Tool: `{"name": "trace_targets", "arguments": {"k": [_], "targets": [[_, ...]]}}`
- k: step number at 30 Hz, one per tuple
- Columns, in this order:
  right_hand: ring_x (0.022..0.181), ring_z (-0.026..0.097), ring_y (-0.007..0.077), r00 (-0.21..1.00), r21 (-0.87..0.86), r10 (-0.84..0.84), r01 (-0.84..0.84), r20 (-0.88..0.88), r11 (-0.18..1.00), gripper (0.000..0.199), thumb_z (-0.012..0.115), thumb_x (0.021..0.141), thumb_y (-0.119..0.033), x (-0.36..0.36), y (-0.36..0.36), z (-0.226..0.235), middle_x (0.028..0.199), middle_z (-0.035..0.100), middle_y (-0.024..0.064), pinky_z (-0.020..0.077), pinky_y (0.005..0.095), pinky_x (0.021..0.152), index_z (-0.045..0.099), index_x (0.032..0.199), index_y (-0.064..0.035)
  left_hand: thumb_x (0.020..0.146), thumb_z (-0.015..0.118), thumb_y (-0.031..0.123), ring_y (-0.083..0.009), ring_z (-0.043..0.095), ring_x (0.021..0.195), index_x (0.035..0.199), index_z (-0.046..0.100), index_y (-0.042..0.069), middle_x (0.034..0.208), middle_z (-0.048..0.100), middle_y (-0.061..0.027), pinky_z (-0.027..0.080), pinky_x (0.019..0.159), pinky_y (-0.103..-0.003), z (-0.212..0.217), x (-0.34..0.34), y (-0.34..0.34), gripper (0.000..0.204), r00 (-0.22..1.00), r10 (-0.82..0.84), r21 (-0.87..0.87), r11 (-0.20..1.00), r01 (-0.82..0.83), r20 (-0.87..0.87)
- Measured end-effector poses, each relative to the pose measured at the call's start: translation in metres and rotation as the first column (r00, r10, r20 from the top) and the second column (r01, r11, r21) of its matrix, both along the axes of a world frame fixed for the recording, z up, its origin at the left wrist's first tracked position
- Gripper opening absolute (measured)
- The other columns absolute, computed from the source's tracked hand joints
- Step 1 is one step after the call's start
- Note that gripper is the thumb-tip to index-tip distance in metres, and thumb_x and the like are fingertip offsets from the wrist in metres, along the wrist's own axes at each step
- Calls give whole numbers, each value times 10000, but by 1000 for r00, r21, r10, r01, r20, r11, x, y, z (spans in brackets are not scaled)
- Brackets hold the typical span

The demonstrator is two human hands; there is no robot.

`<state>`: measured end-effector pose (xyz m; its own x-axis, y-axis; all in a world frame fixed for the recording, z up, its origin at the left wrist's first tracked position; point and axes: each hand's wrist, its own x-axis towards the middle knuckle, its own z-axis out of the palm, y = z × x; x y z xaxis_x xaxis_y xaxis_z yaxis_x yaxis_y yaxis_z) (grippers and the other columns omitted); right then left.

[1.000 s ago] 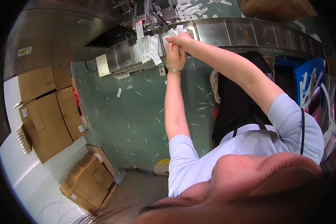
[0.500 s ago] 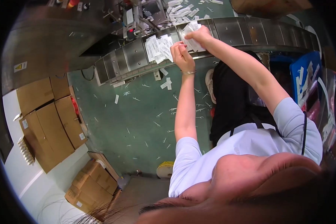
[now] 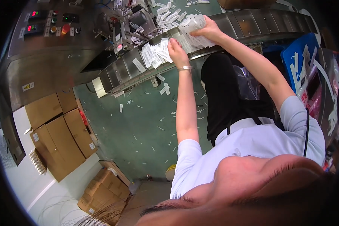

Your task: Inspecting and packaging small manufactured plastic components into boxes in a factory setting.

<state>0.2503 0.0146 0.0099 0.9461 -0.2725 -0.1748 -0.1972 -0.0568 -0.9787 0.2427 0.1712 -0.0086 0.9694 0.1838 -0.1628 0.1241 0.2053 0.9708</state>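
We count one left hand and one right hand at one metal conveyor, one white packet nearest its left end, heaped packets too many to count, and one blue container beyond its near edge.

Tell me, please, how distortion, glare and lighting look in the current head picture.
Head view: fisheye distortion bows the metal conveyor; the corners fall to black; soft sheen lies on the steel cabinet; the white packets look bright, their print too small to read.
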Motion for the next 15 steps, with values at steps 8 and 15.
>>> {"name": "trace_targets", "arguments": {"k": [8,15], "targets": [[964,540,137,963,318,95,-175,250,932,655,792,588,-33,-42,-8,17,1028,576,60,437,288,851,457,1151,-33,920,254,549,-217,467,1085,1221,370,-22,1181,472,-153,366,924,-333,35,-14,-63,656,986,-166,-269,948,168,32],[1082,483,158,910,35,91,-115,405,993,825,809,590,-71,-136,-17,21,1187,485,71,399,311,925,335,1266,-58,918,342,510,-200,499,1041,1192,405,-13,1152,499,-135,404,883,-325,40,-115,-65,594,970,-189,-199,956,217,152]]}}
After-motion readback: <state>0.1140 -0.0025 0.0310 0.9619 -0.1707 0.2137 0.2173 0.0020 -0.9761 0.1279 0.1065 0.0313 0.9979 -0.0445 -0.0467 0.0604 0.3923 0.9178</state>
